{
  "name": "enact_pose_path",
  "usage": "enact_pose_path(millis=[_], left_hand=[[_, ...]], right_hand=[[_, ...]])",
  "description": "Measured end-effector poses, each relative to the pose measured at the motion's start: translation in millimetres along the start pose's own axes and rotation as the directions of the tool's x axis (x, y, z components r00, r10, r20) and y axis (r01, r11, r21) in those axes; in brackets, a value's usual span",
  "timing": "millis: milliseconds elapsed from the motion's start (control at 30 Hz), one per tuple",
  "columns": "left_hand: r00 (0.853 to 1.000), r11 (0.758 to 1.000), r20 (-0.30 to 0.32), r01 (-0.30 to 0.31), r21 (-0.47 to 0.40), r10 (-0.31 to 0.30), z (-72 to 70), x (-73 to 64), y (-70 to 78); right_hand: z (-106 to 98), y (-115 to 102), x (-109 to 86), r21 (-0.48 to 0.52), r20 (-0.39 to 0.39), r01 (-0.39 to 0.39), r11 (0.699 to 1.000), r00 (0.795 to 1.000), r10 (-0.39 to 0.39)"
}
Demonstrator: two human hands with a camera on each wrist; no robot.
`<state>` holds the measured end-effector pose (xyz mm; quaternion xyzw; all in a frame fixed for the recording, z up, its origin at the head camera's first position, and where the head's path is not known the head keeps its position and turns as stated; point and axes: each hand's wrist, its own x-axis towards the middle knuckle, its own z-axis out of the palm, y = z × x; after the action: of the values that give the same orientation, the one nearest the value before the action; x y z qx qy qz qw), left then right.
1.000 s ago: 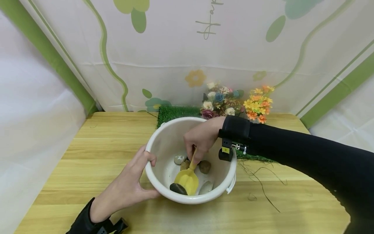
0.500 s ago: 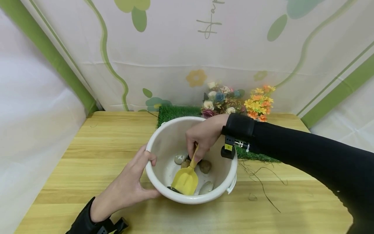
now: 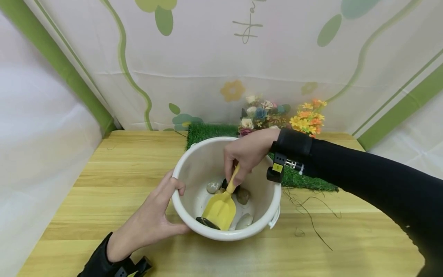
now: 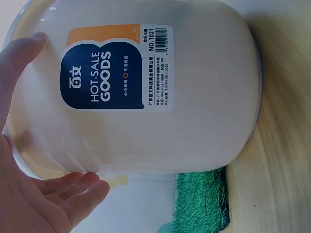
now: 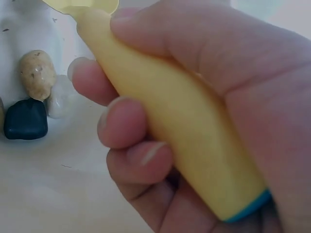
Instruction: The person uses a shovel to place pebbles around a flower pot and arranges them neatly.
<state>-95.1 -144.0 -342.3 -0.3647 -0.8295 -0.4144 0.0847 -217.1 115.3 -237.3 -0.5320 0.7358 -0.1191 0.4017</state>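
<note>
My right hand (image 3: 249, 152) reaches into a white bucket (image 3: 225, 235) and grips the handle of a yellow toy shovel (image 3: 219, 211). In the right wrist view, fingers and thumb wrap around that yellow handle (image 5: 180, 121), which ends in a blue cap. The blade points down toward the near wall and overlaps a dark flat stone (image 3: 207, 222). A brown stone (image 3: 243, 196), a pale grey stone (image 3: 244, 221) and a shiny grey stone (image 3: 212, 187) lie on the bucket floor. My left hand (image 3: 152, 219) holds the bucket's left rim, one finger hooked over it.
Behind the bucket lies a green turf mat (image 3: 211, 131) with mixed artificial flowers (image 3: 259, 113) and orange-yellow ones (image 3: 306, 119). Thin dark strands (image 3: 311, 219) lie right of the bucket on the wooden table (image 3: 121, 173). A printed curtain (image 3: 194, 57) hangs behind.
My right hand has drawn up and right with the shovel. The blade slid left over the dark stone, mostly covering it, and now more of the stone shows again. My left hand stays put.
</note>
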Motion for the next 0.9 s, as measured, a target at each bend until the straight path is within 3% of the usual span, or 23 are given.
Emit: enact_pose_path(millis=[300, 900], left_hand=[[1.000, 1.000, -0.003, -0.005, -0.015, 0.005, 0.7, 0.6, -0.2], [1.000, 1.000, 0.007, 0.028, -0.011, -0.028, 0.2, -0.6, 0.2]], right_hand=[[-3, -1, -9.3, 0.017, -0.033, -0.048, 0.999, 0.998, 0.049], [-1, 1, -21.5, 0.092, -0.087, 0.003, 0.996, 0.996, 0.005]])
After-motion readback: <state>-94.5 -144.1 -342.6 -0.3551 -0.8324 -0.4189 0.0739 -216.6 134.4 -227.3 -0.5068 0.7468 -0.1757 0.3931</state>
